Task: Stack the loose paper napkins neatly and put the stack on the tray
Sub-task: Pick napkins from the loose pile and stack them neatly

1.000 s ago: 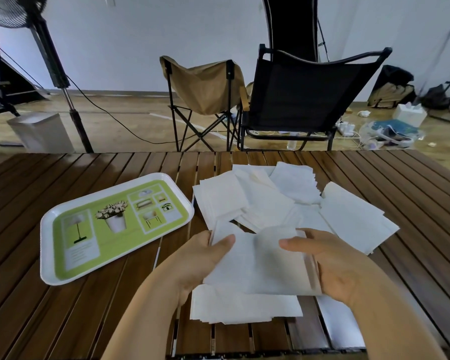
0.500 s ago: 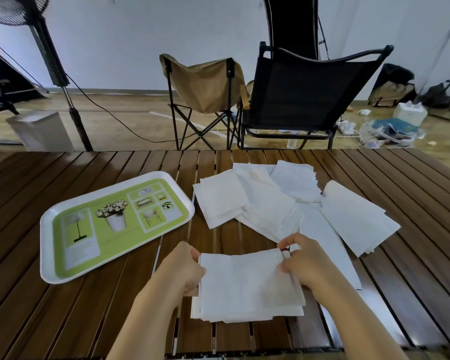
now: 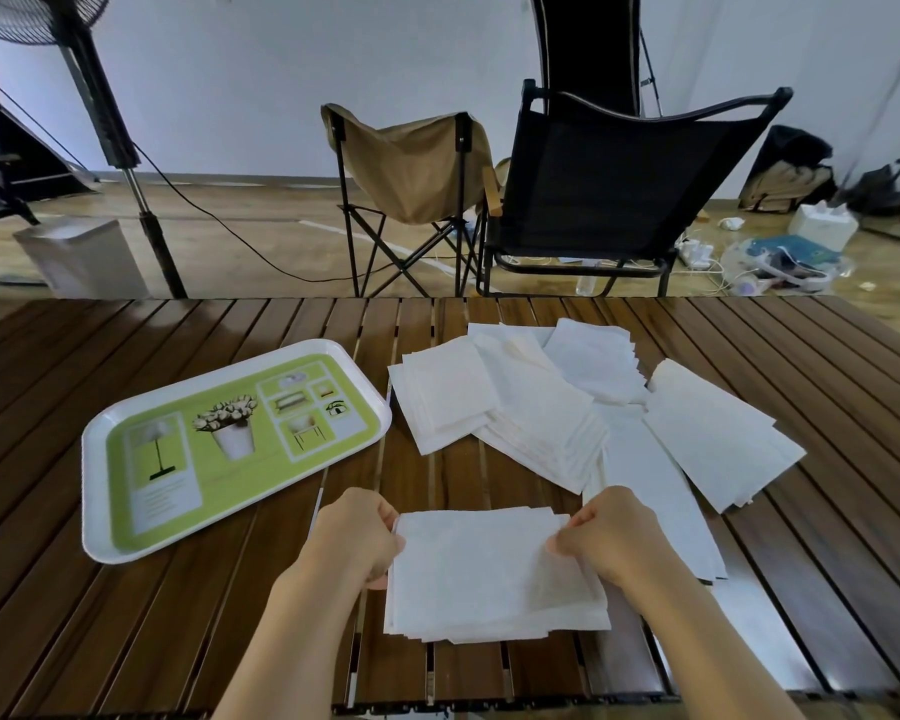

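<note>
A small stack of white paper napkins [image 3: 489, 574] lies on the wooden table near its front edge. My left hand [image 3: 357, 532] grips the stack's left edge with curled fingers. My right hand [image 3: 611, 537] pinches its right edge. More loose napkins [image 3: 536, 407] lie spread in overlapping piles behind the stack, toward the table's middle and right. The white tray with a green printed centre [image 3: 100, 449] sits to the left with nothing on it.
The slatted wooden table [image 3: 126, 615] runs across the view. Behind it stand a tan folding chair [image 3: 411, 163] and a black folding chair [image 3: 619, 174]. A fan stand [image 3: 120, 142] and a white bin [image 3: 81, 257] are at the back left.
My hands brought a napkin down onto the near stack and moved to its left and right edges, squaring it. The loose piles behind have not moved.
</note>
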